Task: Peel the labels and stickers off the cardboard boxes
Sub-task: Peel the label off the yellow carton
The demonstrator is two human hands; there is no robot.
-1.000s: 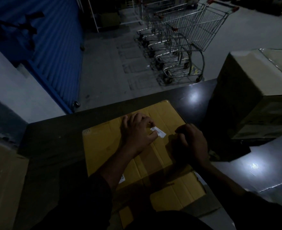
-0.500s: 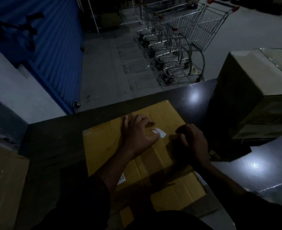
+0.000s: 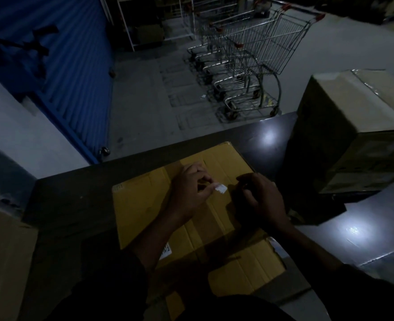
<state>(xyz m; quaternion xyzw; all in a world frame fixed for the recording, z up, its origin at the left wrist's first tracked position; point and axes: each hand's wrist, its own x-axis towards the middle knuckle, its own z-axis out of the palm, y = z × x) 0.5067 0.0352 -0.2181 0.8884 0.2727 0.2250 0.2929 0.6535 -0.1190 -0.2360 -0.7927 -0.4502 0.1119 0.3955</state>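
Fingers (image 3: 208, 189) of the left hand (image 3: 189, 195) pinch a small white sticker (image 3: 221, 188) at frame centre, on the flattened yellow box (image 3: 145, 205). The right hand (image 3: 260, 200) rests curled just beside it; whether it grips anything I cannot tell. The sticker may tear if pulled too fast, leaving scraps. A second label (image 3: 166, 251) at lower centre is half hidden by the forearm. Dim light obscures whether the sticker is fully lifted.

lighting: very dim overall, bluish cast. brightest area – the flattened yellow cardboard (image 3: 145, 205). two white glare spots on the glossy dark counter (image 3: 307, 140). foreground sleeves lost in black shadow. straight lines bow toward the edges – wide-angle distortion; shopping carts (image 3: 249, 66) soft, grainy.
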